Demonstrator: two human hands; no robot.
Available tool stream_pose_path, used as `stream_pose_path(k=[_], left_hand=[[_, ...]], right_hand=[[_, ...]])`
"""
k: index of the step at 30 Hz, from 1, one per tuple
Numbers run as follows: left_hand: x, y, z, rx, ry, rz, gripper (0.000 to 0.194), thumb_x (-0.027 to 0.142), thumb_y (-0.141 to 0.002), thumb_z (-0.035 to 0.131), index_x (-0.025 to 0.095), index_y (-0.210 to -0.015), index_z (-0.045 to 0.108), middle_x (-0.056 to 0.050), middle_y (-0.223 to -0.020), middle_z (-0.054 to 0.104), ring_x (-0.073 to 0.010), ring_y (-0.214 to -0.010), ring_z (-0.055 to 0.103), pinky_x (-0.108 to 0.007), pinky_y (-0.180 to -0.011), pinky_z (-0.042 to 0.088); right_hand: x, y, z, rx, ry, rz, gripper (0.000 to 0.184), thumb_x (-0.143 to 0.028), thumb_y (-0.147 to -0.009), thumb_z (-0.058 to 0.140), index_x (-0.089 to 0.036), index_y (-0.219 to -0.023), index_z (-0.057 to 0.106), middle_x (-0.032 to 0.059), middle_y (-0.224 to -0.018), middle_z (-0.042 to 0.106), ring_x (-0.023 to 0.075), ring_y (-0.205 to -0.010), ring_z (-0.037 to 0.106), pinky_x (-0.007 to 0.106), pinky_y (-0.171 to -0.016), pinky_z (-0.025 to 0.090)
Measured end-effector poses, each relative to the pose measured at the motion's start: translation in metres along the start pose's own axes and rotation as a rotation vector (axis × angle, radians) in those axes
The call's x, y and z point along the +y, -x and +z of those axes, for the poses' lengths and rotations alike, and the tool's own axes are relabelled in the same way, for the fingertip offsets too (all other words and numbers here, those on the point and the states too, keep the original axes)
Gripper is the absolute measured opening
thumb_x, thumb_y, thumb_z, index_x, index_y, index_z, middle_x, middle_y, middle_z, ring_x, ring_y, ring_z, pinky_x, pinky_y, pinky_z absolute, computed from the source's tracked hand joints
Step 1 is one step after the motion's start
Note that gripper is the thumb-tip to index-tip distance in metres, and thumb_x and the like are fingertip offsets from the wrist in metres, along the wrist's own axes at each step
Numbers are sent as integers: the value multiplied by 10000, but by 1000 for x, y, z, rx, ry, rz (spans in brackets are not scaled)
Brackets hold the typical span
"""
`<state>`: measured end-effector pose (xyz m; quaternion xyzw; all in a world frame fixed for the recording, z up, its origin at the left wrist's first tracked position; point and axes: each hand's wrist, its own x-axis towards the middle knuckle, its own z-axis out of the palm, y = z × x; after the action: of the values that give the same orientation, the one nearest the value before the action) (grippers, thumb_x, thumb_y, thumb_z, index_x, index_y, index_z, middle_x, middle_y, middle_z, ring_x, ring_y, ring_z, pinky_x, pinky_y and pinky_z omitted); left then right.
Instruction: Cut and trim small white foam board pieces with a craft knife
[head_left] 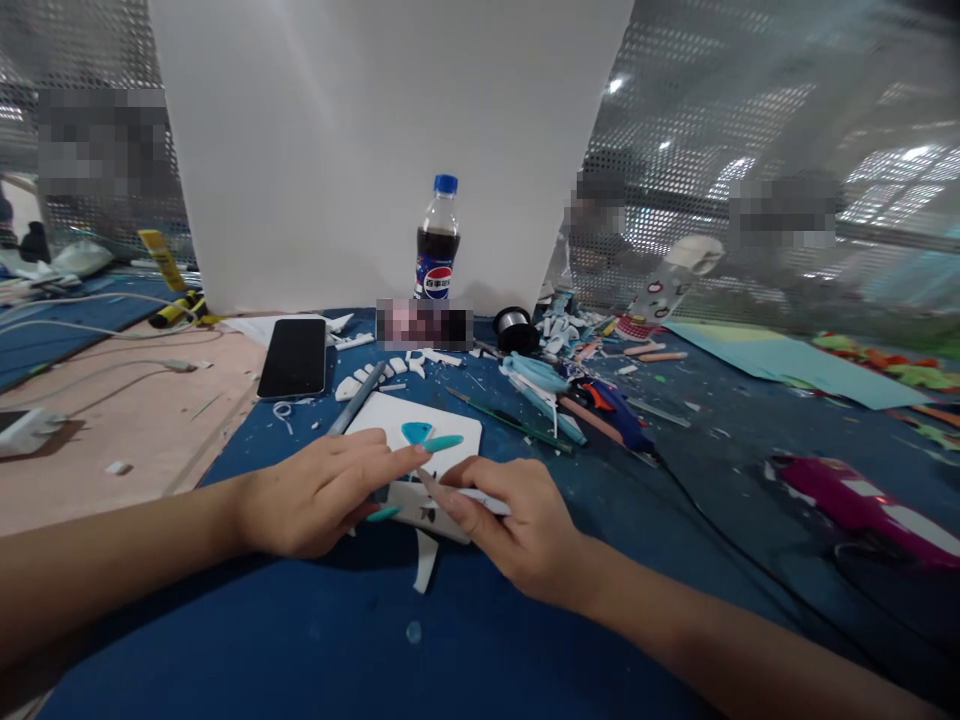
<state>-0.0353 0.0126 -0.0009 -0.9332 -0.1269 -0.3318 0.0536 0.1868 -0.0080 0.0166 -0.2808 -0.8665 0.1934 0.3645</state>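
Note:
My left hand, with long turquoise nails, rests across a small white piece with dark marks, its index finger stretched over the top and its thumb at the near edge. Pinched in my right hand is a slim white pen-like tool that points left toward the piece; its tip is partly hidden by my fingers. Under and behind both hands lies a white board, with a blue rounded triangle on it. A curved white scrap lies just in front.
Behind are a phone, a cola bottle, a grey stick, white scraps and a wire spool. To the right lie a paintbrush, a blue glue gun with a cord, and a magenta device.

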Motion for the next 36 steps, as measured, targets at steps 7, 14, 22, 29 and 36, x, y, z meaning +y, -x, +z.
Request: stream_pose_path(k=[7,14,22,29,36], left_hand=[[2,-6,-3,-3,-30,75,531,145,-936,247,118,-1432,59,-91,-778,600,-192,-642,525,-289,-541,474],[2,-4,2,49,33,-14,533,114,-917,269,171,-1429,129,-62,-764,555,-178,-651,505,-275,-564,461],[-17,-1,16,344,266,-616,507,367,-935,282,209,-1397,145,-102,-1062,462,-241,-981,477,-454,-882,401],[-28,-4,20,396,547,-941,410,365,-917,353,159,-1270,318,-121,-1112,515,-258,-1098,476,-471,-929,375],[-26,-10,20,381,696,-994,326,326,-918,345,145,-1189,365,-116,-1118,534,-221,-1114,488,-434,-963,381]], right_hand=[[-2,4,2,-7,-40,8,261,-260,-881,443,-103,-778,624,25,-595,613,74,-486,506,171,-489,376],[5,-5,-4,-27,32,-83,249,-268,-879,443,-118,-788,620,24,-607,624,84,-505,531,181,-487,372],[65,-22,-38,236,624,185,324,-355,-917,382,-127,-906,612,67,-769,655,139,-621,568,245,-596,393],[98,-21,-42,98,919,397,248,-212,-877,427,-84,-932,633,179,-925,601,293,-938,495,394,-788,395],[63,-24,-15,-23,683,203,527,-458,-892,380,-192,-1347,367,83,-1382,400,318,-1253,284,486,-998,277]])
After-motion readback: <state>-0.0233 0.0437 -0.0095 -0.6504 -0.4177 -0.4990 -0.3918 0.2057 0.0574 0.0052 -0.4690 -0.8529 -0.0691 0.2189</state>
